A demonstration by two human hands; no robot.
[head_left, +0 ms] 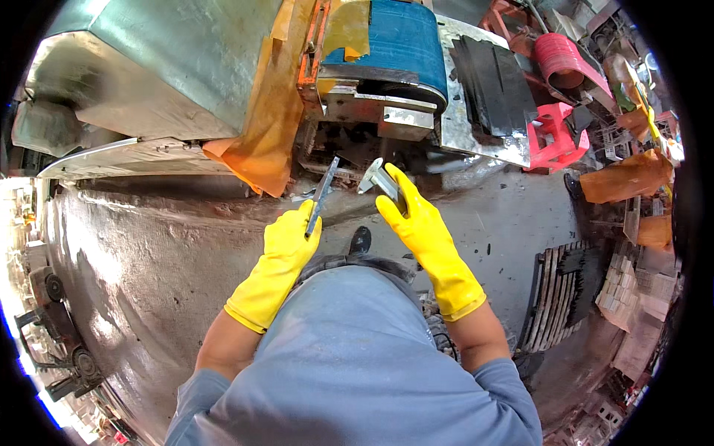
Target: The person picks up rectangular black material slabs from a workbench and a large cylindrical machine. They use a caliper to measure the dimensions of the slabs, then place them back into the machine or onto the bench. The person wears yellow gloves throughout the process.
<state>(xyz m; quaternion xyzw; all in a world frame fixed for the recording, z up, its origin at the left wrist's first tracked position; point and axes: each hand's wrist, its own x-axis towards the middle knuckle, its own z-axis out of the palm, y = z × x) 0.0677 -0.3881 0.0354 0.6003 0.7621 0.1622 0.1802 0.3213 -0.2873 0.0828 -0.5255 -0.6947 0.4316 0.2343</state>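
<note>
A blue shirt [349,357] lay nearest the camera. Beyond it, the left hand [288,239] pinched a flat metal bar [322,195], long axis pointing away and slightly right; apart, on its right, the right hand [422,224] gripped with its fingers a wide-ended metal fitting [384,181], slanting toward the bar's far end.

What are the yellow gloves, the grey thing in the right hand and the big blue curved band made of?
The yellow gloves look like rubber: smooth, slightly shiny, bending softly. The grey thing in the right hand is probably metal, since it has a dull sheen and straight, hard-looking edges. The blue band could be rubber or plastic; it bends smoothly and looks finely lined.
</note>
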